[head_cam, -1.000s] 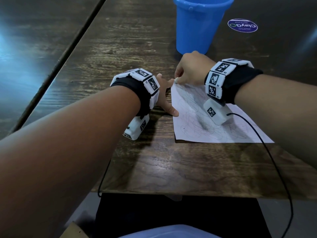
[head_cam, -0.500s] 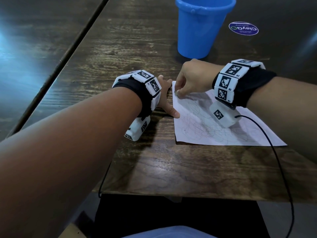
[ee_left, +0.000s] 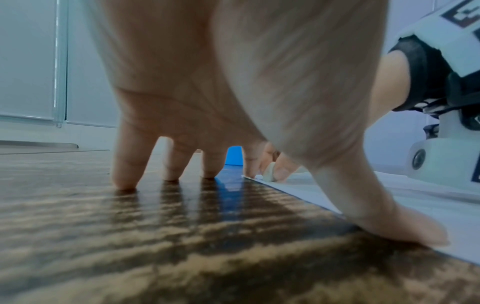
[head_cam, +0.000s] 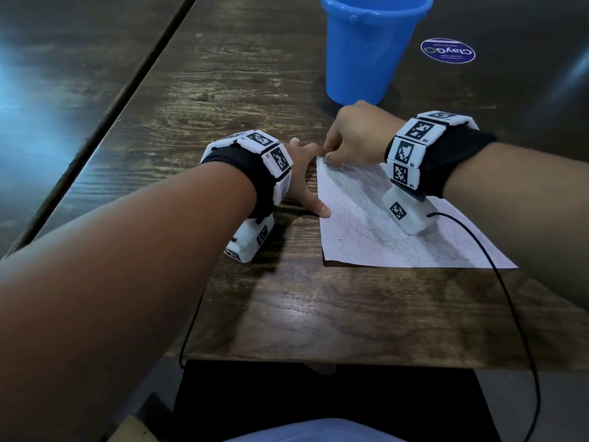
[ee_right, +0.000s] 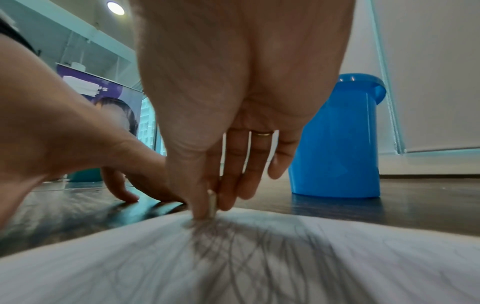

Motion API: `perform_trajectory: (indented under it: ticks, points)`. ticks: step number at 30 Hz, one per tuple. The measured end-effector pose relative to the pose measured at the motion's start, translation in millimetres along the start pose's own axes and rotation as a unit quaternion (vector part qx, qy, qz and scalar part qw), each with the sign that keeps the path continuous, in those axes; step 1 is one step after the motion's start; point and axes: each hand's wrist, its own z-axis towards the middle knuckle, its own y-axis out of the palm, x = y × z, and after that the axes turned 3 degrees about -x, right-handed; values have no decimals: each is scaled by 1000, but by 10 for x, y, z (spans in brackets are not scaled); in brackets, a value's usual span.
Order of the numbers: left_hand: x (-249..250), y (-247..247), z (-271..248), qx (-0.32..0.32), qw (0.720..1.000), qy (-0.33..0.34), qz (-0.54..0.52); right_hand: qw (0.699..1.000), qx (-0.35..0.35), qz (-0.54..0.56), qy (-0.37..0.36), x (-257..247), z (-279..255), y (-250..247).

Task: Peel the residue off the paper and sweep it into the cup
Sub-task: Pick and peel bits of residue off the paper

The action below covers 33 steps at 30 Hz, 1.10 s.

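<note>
A white paper [head_cam: 382, 224] covered in pencil scribbles lies flat on the dark wooden table. My right hand [head_cam: 328, 156] is at the paper's far left corner and pinches a small pale eraser [ee_right: 211, 203] between thumb and fingers, its end on the sheet [ee_right: 259, 257]. The eraser [ee_left: 270, 171] also shows past my left fingers. My left hand [head_cam: 306, 177] is spread beside the sheet, fingertips on the wood and thumb [ee_left: 405, 226] pressing the paper's left edge. A blue cup [head_cam: 369, 49] stands upright just beyond my right hand, and appears again [ee_right: 337, 139] in the right wrist view.
A round purple sticker [head_cam: 447, 51] is stuck on the table right of the cup. A black cable [head_cam: 497, 282] runs from my right wrist over the paper and off the table's near edge [head_cam: 318, 362]. A seam [head_cam: 127, 90] divides the table from another at left.
My right hand slid a little toward me over the paper with the eraser, then back to the far left corner. The left hand has stayed put.
</note>
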Motion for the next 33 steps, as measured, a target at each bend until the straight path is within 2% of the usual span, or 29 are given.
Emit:
perform_trajectory:
  ticks: [7, 16, 22, 24, 30, 33]
  points:
    - [23, -39, -10, -10, 1000, 15, 21, 996, -71, -3, -48, -39, -134, -26]
    - [55, -51, -15, -16, 999, 2, 38, 1000, 4, -22, 5, -24, -12, -11]
    - [46, -46, 10, -17, 999, 10, 39, 995, -77, -19, -53, -35, -170, -28]
    - [57, -57, 7, -16, 999, 10, 43, 994, -85, -24, -63, -27, -197, -32]
    - [66, -51, 5, -18, 999, -1, 46, 999, -30, -31, -34, -27, -137, -13]
    - [70, -56, -8, -16, 999, 0, 45, 998, -18, -44, -43, -35, -120, -6]
